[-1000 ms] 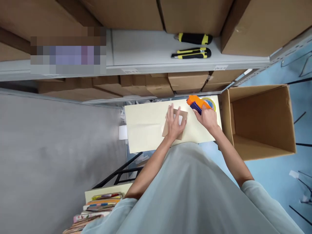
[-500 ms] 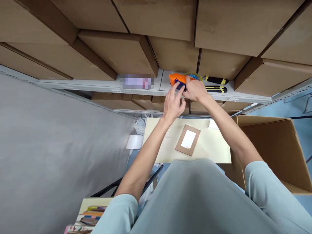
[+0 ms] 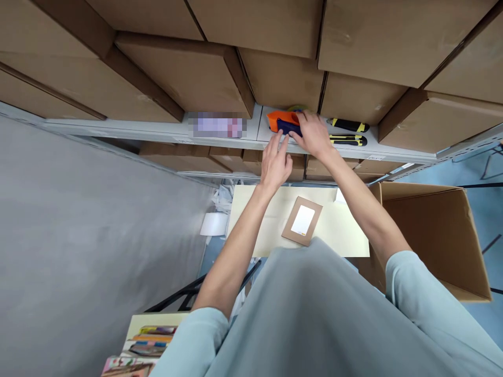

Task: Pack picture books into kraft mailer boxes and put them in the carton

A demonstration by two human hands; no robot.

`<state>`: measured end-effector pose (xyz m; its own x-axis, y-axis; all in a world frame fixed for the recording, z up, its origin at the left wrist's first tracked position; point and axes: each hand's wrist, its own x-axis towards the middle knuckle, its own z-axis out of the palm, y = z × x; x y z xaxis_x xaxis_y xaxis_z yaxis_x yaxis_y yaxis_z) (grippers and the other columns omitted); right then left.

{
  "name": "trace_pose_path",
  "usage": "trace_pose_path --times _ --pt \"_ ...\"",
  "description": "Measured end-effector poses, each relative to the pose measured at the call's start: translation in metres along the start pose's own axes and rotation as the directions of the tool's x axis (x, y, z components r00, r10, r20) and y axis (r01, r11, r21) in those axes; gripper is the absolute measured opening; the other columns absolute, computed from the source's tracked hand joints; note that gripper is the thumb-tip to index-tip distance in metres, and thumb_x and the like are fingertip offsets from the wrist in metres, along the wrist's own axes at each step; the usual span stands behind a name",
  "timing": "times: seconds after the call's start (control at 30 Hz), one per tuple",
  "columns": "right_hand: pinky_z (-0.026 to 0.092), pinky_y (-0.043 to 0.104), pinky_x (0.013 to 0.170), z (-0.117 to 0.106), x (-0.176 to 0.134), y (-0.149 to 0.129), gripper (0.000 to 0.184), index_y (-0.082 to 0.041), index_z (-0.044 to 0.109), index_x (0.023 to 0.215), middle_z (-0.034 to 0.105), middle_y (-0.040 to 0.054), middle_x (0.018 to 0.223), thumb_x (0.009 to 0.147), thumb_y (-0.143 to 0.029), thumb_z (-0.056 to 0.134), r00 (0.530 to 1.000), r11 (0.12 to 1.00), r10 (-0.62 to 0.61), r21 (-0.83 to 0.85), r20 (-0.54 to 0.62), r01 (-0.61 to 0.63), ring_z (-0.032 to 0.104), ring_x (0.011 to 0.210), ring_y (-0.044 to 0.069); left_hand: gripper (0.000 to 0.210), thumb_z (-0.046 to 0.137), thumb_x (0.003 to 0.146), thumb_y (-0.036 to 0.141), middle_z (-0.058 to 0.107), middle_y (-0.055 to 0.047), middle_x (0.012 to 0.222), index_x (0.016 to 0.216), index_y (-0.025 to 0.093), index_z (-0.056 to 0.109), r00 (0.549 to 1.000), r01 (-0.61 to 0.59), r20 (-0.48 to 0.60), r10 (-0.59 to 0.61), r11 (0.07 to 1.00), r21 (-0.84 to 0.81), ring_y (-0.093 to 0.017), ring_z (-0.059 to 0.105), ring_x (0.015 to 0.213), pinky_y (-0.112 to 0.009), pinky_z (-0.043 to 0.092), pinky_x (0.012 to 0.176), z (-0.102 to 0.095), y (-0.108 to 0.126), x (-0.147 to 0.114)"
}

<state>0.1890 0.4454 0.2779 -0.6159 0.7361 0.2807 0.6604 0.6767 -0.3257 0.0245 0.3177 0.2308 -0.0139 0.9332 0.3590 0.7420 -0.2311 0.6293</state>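
The orange and dark-blue plastic tape dispenser [image 3: 283,124] lies on the grey metal shelf [image 3: 252,130], just on the far side of the loosely spread left hand [image 3: 275,163]. The right hand [image 3: 313,135] covers its right end; whether it grips, I cannot tell.

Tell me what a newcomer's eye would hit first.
Probably the orange-and-navy tape dispenser at the grey shelf, with the right hand on it and the left hand at its near edge. Next, the white-labelled brown parcel on the pale table, then the big open carton at right.
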Motion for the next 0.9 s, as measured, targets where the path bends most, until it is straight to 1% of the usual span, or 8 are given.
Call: trace_pose_path --times 0.13,0.23,0.27,0.37,0.4,0.43,0.63,0.9 --pt "0.04 0.06 0.123 0.001 -0.102 0.003 0.056 -0.014 0.054 0.153 0.062 0.022 0.149 0.118 -0.047 0.025 0.993 0.992 0.118 0.058 -0.027 -0.116 0.054 0.145 0.039 0.063 0.048 0.109 0.042 0.037 -0.017 0.18 0.169 0.02 0.045 0.986 0.169 -0.001 -0.169 0.986 -0.014 -0.032 0.029 0.171 -0.056 0.027 0.14 0.007 0.011 -0.109" --pt "0.051 0.052 0.115 0.032 -0.195 0.023 0.045 -0.016 0.067 0.137 0.072 0.0202 0.135 0.115 -0.041 0.037 0.955 0.945 0.265 0.158 0.136 -0.285 0.066 0.129 0.035 0.067 0.056 0.104 0.049 0.043 -0.023 0.175 0.162 0.017 0.049 0.886 0.457 0.102 -0.452 0.889 -0.035 -0.037 0.037 0.167 -0.059 0.034 0.136 0.03 0.016 -0.211" --pt "0.054 0.05 0.112 0.046 -0.223 0.031 0.042 -0.015 0.069 0.134 0.074 0.0203 0.134 0.113 -0.037 0.041 0.924 0.918 0.31 0.184 0.225 -0.352 0.069 0.126 0.034 0.069 0.062 0.099 0.051 0.046 -0.025 0.172 0.157 0.015 0.052 0.804 0.587 0.146 -0.576 0.808 -0.043 -0.04 0.037 0.167 -0.06 0.036 0.135 0.039 0.019 -0.24" --pt "0.058 0.049 0.11 0.091 -0.286 0.05 0.042 -0.011 0.069 0.135 0.075 0.0221 0.14 0.103 -0.022 0.045 0.793 0.8 0.432 0.224 0.43 -0.557 0.074 0.12 0.031 0.059 0.079 0.081 0.049 0.071 -0.027 0.135 0.127 0.013 0.067 0.376 0.913 0.386 -0.842 0.408 0.002 -0.049 0.057 0.148 -0.06 0.05 0.12 0.066 0.027 -0.299" --pt "0.058 0.049 0.111 0.104 -0.299 0.054 0.045 -0.01 0.069 0.137 0.074 0.022 0.142 0.1 -0.018 0.045 0.76 0.762 0.452 0.241 0.466 -0.601 0.074 0.121 0.03 0.052 0.081 0.078 0.047 0.076 -0.023 0.119 0.116 0.014 0.07 0.272 0.949 0.452 -0.85 0.314 0.02 -0.049 0.065 0.136 -0.059 0.054 0.113 0.075 0.03 -0.309" --pt "0.058 0.049 0.113 0.115 -0.309 0.056 0.048 -0.01 0.069 0.139 0.074 0.0214 0.144 0.097 -0.015 0.044 0.739 0.73 0.463 0.263 0.49 -0.631 0.074 0.123 0.029 0.045 0.081 0.076 0.046 0.078 -0.019 0.105 0.107 0.015 0.071 0.214 0.965 0.502 -0.838 0.261 0.024 -0.047 0.071 0.125 -0.057 0.057 0.106 0.083 0.033 -0.316" --pt "0.057 0.048 0.118 0.141 -0.327 0.059 0.06 -0.011 0.07 0.14 0.074 0.0175 0.146 0.084 -0.01 0.048 0.719 0.67 0.438 0.337 0.54 -0.662 0.072 0.131 0.027 0.036 0.076 0.076 0.042 0.081 -0.006 0.089 0.101 0.016 0.077 0.249 0.968 0.6 -0.76 0.211 -0.134 -0.03 0.076 0.103 -0.041 0.06 0.094 0.112 0.051 -0.316" --pt "0.061 0.043 0.106 0.091 -0.339 0.047 0.035 -0.015 0.072 0.124 0.073 0.0161 0.129 0.097 -0.028 0.055 0.809 0.687 0.448 0.433 0.381 -0.584 0.075 0.11 0.025 0.041 0.081 0.08 0.032 0.085 -0.012 0.118 0.117 0.016 0.081 0.437 0.854 0.362 -0.823 0.254 -0.454 -0.031 0.077 0.123 -0.046 0.058 0.113 0.086 0.047 -0.294"
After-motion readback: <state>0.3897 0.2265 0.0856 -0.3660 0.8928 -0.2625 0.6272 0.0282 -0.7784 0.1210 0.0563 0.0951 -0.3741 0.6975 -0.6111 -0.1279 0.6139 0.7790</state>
